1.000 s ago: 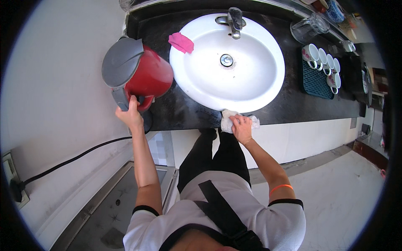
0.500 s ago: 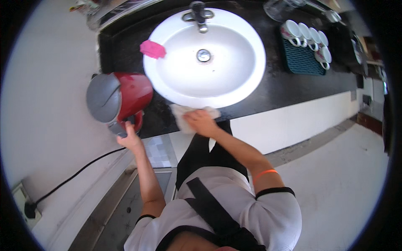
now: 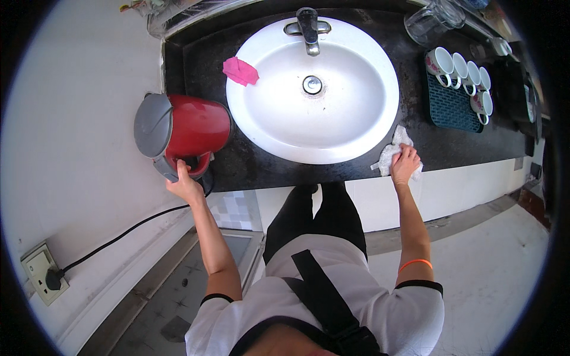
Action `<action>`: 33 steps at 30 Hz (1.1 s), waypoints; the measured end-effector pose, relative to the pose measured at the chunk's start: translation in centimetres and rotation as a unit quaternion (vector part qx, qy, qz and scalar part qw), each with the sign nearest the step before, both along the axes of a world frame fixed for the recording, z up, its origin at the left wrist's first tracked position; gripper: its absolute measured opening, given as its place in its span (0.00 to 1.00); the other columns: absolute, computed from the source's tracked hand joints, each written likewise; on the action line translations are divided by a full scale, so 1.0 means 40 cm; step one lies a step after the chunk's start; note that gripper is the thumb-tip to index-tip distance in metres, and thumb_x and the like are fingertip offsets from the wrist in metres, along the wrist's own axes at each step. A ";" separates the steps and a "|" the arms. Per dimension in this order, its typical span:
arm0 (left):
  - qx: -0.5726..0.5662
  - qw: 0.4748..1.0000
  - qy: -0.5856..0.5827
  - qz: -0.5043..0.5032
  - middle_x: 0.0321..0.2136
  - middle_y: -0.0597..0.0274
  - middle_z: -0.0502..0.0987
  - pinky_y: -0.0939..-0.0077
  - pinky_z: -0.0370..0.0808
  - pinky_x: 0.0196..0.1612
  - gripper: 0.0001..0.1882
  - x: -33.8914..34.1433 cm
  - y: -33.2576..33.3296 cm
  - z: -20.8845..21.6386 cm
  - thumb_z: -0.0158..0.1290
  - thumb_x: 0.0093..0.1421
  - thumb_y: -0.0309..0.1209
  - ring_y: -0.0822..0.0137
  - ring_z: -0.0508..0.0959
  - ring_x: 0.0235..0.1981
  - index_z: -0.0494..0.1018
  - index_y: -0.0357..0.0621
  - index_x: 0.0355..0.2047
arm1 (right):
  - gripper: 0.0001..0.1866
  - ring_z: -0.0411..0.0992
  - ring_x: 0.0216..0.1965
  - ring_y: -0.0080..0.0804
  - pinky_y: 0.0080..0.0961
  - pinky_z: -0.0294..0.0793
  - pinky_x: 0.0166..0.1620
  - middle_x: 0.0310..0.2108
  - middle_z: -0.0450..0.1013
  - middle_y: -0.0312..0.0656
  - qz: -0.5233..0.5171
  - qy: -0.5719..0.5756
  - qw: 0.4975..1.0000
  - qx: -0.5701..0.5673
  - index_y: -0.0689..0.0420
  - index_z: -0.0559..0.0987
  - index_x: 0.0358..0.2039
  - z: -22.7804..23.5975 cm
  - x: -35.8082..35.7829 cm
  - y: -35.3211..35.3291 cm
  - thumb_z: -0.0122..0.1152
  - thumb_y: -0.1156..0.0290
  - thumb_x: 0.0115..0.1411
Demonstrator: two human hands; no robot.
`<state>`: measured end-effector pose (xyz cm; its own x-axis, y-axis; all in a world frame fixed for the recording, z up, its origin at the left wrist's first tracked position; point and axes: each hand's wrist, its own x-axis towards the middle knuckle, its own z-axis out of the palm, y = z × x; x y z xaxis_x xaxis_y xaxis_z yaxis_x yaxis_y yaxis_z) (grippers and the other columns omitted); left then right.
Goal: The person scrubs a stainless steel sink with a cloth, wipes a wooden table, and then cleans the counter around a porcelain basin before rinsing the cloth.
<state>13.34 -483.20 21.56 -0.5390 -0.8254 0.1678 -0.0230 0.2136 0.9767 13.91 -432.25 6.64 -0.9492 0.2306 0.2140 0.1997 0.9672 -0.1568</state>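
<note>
A red electric kettle (image 3: 199,126) with a grey lid stands at the left end of the dark counter, close to the wall. My left hand (image 3: 186,186) is closed around the lower part of its handle. On the counter's front strip, right of the sink, lies a crumpled white cloth (image 3: 387,155). My right hand (image 3: 406,164) presses down on this cloth with its fingers bunched in the fabric. Between my hands sits the white oval sink (image 3: 312,155), a little back from the edge. A pink cloth (image 3: 240,71) is draped over its left rim.
Behind the sink basin rises a faucet (image 3: 309,32). To the right, several white cups (image 3: 440,62) stand on a dark green drying tray (image 3: 452,113), with a glass jug (image 3: 428,26) farther back. The kettle's black cord (image 3: 124,232) runs down to a wall socket (image 3: 43,274).
My right hand has slid the white cloth rightward along the counter, from in front of the sink to its right side. My left hand stays on the kettle handle. The view has shifted slightly.
</note>
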 end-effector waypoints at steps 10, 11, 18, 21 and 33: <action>-0.014 0.996 -0.061 0.065 0.20 0.63 0.72 0.78 0.67 0.27 0.07 0.028 0.057 -0.062 0.53 0.48 0.24 0.73 0.70 0.21 0.70 0.32 0.27 | 0.12 0.60 0.41 0.42 0.39 0.58 0.42 0.38 0.64 0.39 -0.025 -0.013 1.000 -0.003 0.49 0.70 0.35 0.003 -0.001 -0.007 0.51 0.70 0.46; 0.001 0.996 -0.051 0.071 0.21 0.63 0.72 0.78 0.67 0.27 0.07 0.029 0.052 -0.063 0.53 0.48 0.25 0.73 0.70 0.21 0.70 0.32 0.27 | 0.12 0.60 0.40 0.42 0.38 0.58 0.42 0.37 0.64 0.40 -0.035 -0.002 0.999 -0.004 0.50 0.70 0.36 0.008 -0.006 -0.022 0.50 0.71 0.47; 0.014 0.999 -0.049 0.005 0.34 0.60 0.72 0.74 0.67 0.40 0.16 0.039 0.059 -0.041 0.55 0.51 0.28 0.69 0.71 0.34 0.67 0.33 0.39 | 0.14 0.59 0.46 0.42 0.37 0.54 0.48 0.41 0.65 0.44 -0.083 0.054 0.972 -0.211 0.56 0.69 0.40 -0.012 -0.189 -0.112 0.47 0.75 0.50; -0.033 0.992 -0.123 0.003 0.43 0.60 0.67 0.75 0.62 0.47 0.21 0.124 0.075 -0.061 0.52 0.55 0.31 0.69 0.66 0.42 0.61 0.36 0.46 | 0.21 0.56 0.51 0.42 0.37 0.52 0.52 0.47 0.62 0.44 -0.042 0.079 0.982 -0.166 0.55 0.65 0.47 -0.002 -0.356 -0.106 0.46 0.74 0.50; 0.086 0.975 -0.199 -0.039 0.29 0.67 0.66 0.84 0.66 0.34 0.06 0.266 0.389 -0.095 0.47 0.57 0.25 0.78 0.66 0.30 0.63 0.43 0.34 | 0.28 0.59 0.49 0.37 0.35 0.56 0.49 0.49 0.62 0.39 0.237 0.035 0.966 -0.094 0.55 0.62 0.52 0.014 -0.850 -0.316 0.49 0.57 0.52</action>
